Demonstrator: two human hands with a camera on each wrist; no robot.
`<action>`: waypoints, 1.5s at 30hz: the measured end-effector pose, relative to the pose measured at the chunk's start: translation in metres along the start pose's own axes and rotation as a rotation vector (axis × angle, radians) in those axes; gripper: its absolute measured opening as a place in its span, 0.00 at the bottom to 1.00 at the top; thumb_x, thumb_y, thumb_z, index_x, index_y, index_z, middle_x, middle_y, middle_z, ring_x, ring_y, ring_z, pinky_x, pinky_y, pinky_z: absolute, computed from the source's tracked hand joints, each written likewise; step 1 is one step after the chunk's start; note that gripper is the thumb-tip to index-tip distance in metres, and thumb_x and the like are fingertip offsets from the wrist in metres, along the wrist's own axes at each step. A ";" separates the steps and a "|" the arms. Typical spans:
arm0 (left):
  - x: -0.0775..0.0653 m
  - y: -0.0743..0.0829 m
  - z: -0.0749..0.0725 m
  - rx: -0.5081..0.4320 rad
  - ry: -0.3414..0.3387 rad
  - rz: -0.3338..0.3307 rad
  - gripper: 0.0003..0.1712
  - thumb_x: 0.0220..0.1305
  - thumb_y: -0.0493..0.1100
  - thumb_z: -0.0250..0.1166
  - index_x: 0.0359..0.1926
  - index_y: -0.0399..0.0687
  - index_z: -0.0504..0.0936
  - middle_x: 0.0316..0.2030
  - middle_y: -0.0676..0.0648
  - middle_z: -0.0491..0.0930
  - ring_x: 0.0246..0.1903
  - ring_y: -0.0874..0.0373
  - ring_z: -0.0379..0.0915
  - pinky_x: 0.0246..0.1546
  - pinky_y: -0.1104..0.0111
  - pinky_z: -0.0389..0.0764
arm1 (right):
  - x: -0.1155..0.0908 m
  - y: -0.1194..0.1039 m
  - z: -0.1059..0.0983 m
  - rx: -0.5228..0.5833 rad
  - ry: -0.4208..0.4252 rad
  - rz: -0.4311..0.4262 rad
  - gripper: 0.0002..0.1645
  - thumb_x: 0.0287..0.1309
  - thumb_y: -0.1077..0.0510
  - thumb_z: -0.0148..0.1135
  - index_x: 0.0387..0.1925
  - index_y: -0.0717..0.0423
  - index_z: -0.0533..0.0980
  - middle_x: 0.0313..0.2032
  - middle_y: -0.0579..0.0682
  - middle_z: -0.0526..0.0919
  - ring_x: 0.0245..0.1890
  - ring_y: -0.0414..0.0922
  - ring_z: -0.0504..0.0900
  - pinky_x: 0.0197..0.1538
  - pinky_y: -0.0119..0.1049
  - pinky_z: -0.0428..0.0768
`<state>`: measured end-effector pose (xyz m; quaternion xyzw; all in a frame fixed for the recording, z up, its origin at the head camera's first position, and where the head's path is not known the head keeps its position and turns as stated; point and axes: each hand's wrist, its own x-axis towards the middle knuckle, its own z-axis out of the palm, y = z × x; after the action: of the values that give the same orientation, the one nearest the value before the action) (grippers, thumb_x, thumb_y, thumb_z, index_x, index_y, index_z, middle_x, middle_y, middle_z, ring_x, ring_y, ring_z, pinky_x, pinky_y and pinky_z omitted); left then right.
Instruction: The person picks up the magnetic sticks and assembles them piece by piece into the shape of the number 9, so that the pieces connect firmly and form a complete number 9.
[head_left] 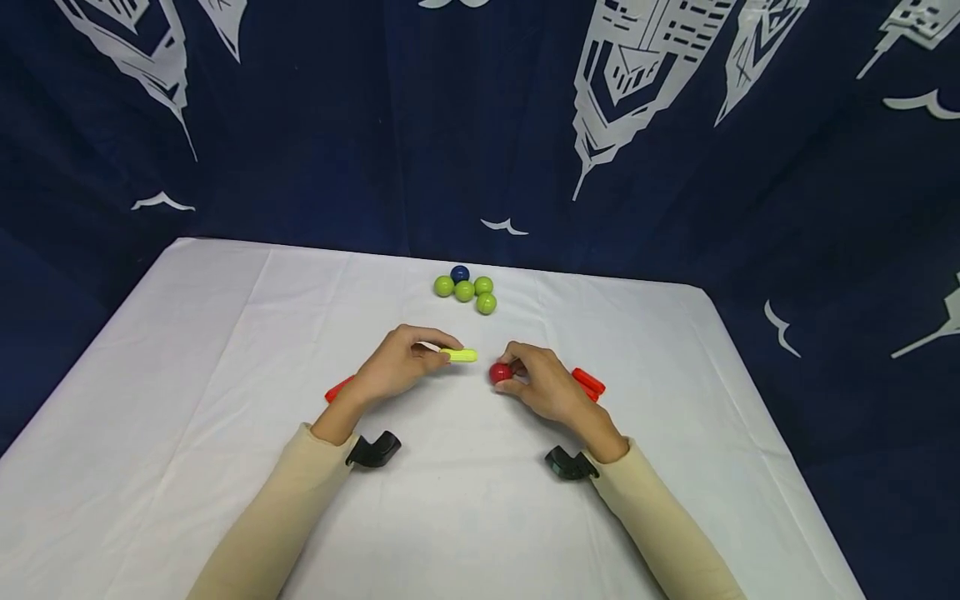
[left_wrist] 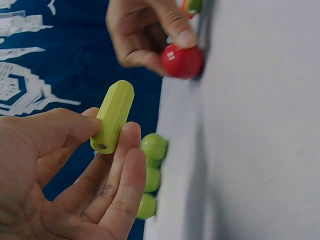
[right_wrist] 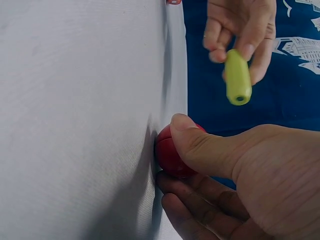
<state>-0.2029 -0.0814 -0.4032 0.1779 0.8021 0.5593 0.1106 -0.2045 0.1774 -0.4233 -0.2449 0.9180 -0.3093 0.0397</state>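
My left hand (head_left: 401,364) pinches a short yellow ridged rod (head_left: 459,356) between thumb and fingers, raised over the white table. In the left wrist view the rod (left_wrist: 116,112) shows lengthwise grooves and a hole in its near end. Thumb and fingers of my right hand (head_left: 547,387) grip a red ball (head_left: 498,373) close over the cloth. A thin seam runs round the ball (right_wrist: 167,154) in the right wrist view, and the thumb covers part of it. A small gap separates the rod's right end from the ball.
Several green balls (head_left: 464,291) cluster at the table's far side with one navy ball (head_left: 460,273) behind them. Red rods (head_left: 588,382) lie beside my right wrist; another red piece (head_left: 337,389) is partly hidden by my left wrist. A dark blue patterned curtain (head_left: 315,167) hangs behind.
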 end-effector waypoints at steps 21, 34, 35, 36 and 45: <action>0.008 -0.027 0.038 -0.016 0.022 -0.046 0.12 0.65 0.33 0.65 0.48 0.43 0.86 0.40 0.44 0.87 0.30 0.63 0.75 0.34 0.73 0.75 | -0.001 -0.002 0.002 0.021 0.005 0.004 0.16 0.53 0.60 0.76 0.41 0.55 0.78 0.41 0.51 0.85 0.41 0.45 0.84 0.49 0.42 0.83; 0.010 -0.027 0.043 0.024 0.009 -0.016 0.12 0.66 0.33 0.63 0.49 0.42 0.84 0.40 0.44 0.85 0.29 0.63 0.72 0.33 0.73 0.73 | -0.002 0.001 -0.003 -0.015 -0.025 -0.055 0.17 0.61 0.57 0.70 0.52 0.52 0.82 0.43 0.47 0.85 0.39 0.44 0.78 0.46 0.40 0.79; 0.010 -0.026 0.043 0.021 0.009 -0.020 0.12 0.66 0.32 0.63 0.49 0.42 0.84 0.39 0.44 0.85 0.29 0.63 0.72 0.32 0.73 0.73 | -0.003 0.001 -0.003 -0.014 -0.028 -0.058 0.17 0.61 0.57 0.70 0.52 0.52 0.83 0.43 0.47 0.85 0.39 0.43 0.78 0.46 0.39 0.78; 0.010 -0.026 0.043 0.018 0.007 -0.024 0.12 0.66 0.32 0.63 0.49 0.42 0.84 0.39 0.44 0.85 0.28 0.62 0.72 0.32 0.73 0.73 | -0.003 0.001 -0.003 -0.012 -0.029 -0.061 0.16 0.61 0.58 0.69 0.51 0.52 0.83 0.44 0.46 0.85 0.40 0.43 0.78 0.46 0.39 0.78; 0.009 -0.027 0.043 -0.002 -0.004 -0.052 0.13 0.67 0.31 0.62 0.50 0.43 0.84 0.37 0.43 0.84 0.31 0.60 0.73 0.36 0.70 0.74 | -0.004 0.000 -0.001 -0.011 -0.023 -0.071 0.14 0.61 0.59 0.69 0.49 0.53 0.83 0.42 0.48 0.85 0.39 0.42 0.77 0.45 0.38 0.78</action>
<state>-0.1991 -0.0495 -0.4435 0.1580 0.8055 0.5568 0.1270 -0.2015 0.1793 -0.4225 -0.2813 0.9098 -0.3028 0.0378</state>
